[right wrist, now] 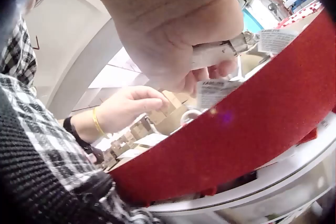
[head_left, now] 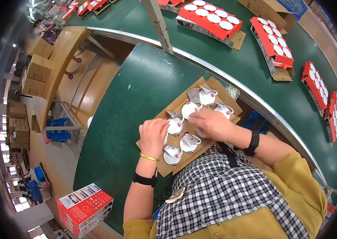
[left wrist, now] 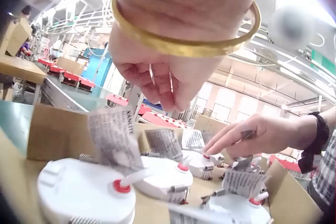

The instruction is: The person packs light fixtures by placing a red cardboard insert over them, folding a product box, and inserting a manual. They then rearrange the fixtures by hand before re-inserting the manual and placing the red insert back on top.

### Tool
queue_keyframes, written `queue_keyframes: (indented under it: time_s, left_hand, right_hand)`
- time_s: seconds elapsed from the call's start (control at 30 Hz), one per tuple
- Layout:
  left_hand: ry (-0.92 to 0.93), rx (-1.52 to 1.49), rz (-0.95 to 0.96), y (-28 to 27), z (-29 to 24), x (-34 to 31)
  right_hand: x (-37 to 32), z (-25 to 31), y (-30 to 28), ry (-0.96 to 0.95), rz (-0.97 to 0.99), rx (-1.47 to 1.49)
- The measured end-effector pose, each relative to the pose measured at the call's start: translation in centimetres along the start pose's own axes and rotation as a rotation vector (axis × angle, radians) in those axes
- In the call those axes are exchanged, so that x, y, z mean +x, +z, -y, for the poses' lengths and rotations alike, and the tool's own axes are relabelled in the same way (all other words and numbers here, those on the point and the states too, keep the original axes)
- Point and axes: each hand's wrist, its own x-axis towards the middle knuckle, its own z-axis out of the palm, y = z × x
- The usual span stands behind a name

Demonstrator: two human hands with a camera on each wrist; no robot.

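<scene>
Several white round lamp units (head_left: 172,154), with spring clips, red-collared white cables and printed paper labels (left wrist: 111,134), sit in an open cardboard box (head_left: 164,170). My left hand (head_left: 152,133) hovers over the box's left side, fingers loosely bent and nothing visible in them. My right hand (head_left: 212,124) reaches over the box's middle. In the left wrist view its fingers (left wrist: 231,139) stretch out, fingertips right at the red collar of a lamp unit (left wrist: 197,162). A whitish wrap (right wrist: 212,53) covers one finger in the right wrist view. The right palm hides part of the lamps.
The box rests on a green table (head_left: 112,115); its red outer wall (right wrist: 236,129) shows up close. Red trays of white discs (head_left: 212,18) line the green conveyor (head_left: 244,59) beyond a metal rail and post (head_left: 158,26). A red printed carton (head_left: 84,209) stands at lower left.
</scene>
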Motion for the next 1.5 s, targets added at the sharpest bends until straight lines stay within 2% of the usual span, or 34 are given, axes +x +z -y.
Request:
queue_keyframes:
  time_s: [0.07,0.13,0.17,0.23,0.37,0.43,0.5,0.57,0.63,0.7,0.77,0.87,0.97,1.1,1.17,1.37,1.5]
  left_hand:
    - [-0.008,-0.016,-0.006,0.2,-0.9,2.0]
    - [0.119,0.021,0.002,1.0,-1.3,4.4]
    - [0.122,0.023,0.005,1.5,-1.2,5.0]
    - [0.141,0.051,0.104,3.1,-0.5,5.6]
    - [0.166,0.111,0.182,3.9,-0.4,6.0]
    - [0.173,0.118,0.191,3.9,-0.3,6.0]
    - [0.183,0.123,0.191,4.0,-0.8,6.4]
    - [0.206,0.076,0.1,4.1,-1.8,6.9]
    - [0.246,0.057,0.068,4.5,-2.8,7.8]
    - [0.376,0.023,-0.003,5.3,-3.6,8.9]
    - [0.422,0.015,0.011,5.9,-4.2,9.7]
    - [0.536,0.061,0.116,7.2,-4.0,10.7]
    - [0.531,0.161,0.195,6.2,-4.1,10.9]
    - [0.479,0.195,0.2,6.2,-3.5,10.4]
    - [0.346,0.308,0.216,6.5,-3.3,10.2]
    - [0.194,0.197,0.169,8.1,-2.9,9.1]
    - [0.178,0.147,0.153,8.2,-2.8,8.8]
  right_hand:
    - [-0.2,-1.7,0.2,0.02,0.014,-0.043]
    - [-0.3,-2.5,1.0,0.002,0.019,-0.098]
    - [-0.3,-2.6,1.2,0.004,0.015,-0.096]
    - [-0.1,-2.3,1.3,0.003,0.043,-0.144]
    - [-0.1,-2.5,1.5,0.039,0.065,-0.106]
    - [-0.3,-2.8,1.5,-0.077,-0.005,-0.111]
    - [-1.1,-2.3,-0.2,-0.041,-0.022,-0.063]
    - [-1.4,-2.6,-1.3,-0.015,-0.037,-0.012]
    - [-1.5,-3.9,-2.1,0.054,-0.157,-0.109]
    - [-1.3,-5.3,-1.9,0.082,-0.17,-0.187]
    - [-1.4,-6.1,-2.1,0.059,-0.083,-0.292]
    - [-1.4,-6.1,-2.0,0.046,-0.073,-0.307]
    - [-1.5,-6.1,-1.8,0.051,-0.072,-0.296]
    - [-1.6,-6.1,-1.7,0.063,-0.078,-0.264]
    - [-1.5,-6.0,-1.8,0.065,-0.057,-0.265]
    - [-1.8,-6.1,-1.4,0.035,-0.102,-0.249]
    - [-2.0,-6.2,-1.1,0.056,-0.103,-0.229]
